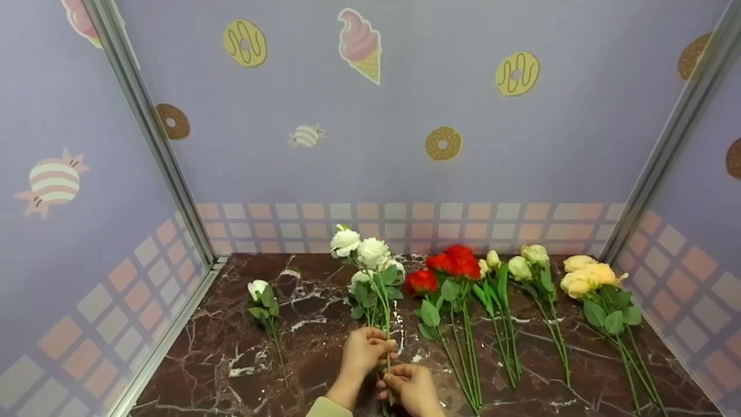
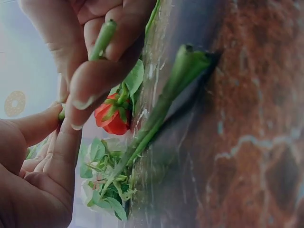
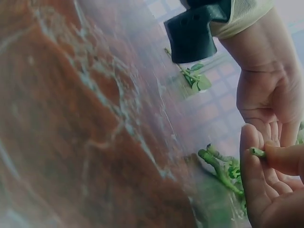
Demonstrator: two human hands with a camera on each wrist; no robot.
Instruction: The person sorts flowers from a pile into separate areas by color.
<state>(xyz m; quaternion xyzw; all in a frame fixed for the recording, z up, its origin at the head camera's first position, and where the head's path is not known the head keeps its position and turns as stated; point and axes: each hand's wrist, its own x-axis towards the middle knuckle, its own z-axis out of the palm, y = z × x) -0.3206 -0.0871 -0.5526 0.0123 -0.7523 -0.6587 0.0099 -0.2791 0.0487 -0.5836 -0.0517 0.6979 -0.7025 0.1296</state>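
Note:
My left hand (image 1: 366, 352) pinches the green stem of a white flower (image 1: 373, 253) between thumb and fingers. Lower on the same stem, my right hand (image 1: 412, 387) holds it near its cut end (image 3: 257, 152), which pokes out past the thumb. Both hands are close together at the front middle of the marble-patterned table. More white blooms with leaves lie under and beside the raised one. Their stem ends (image 2: 187, 66) rest on the table just below my hands in the left wrist view. Which bloom belongs to the held stem is hard to tell.
One white rose (image 1: 258, 289) lies apart on the left. To the right lie red roses (image 1: 457, 262), pale tulips (image 1: 492, 259), greenish-white roses (image 1: 534, 255) and yellow-peach roses (image 1: 590, 280), stems toward me. Patterned panels (image 1: 370, 145) enclose the table (image 1: 324, 324) at the back and sides.

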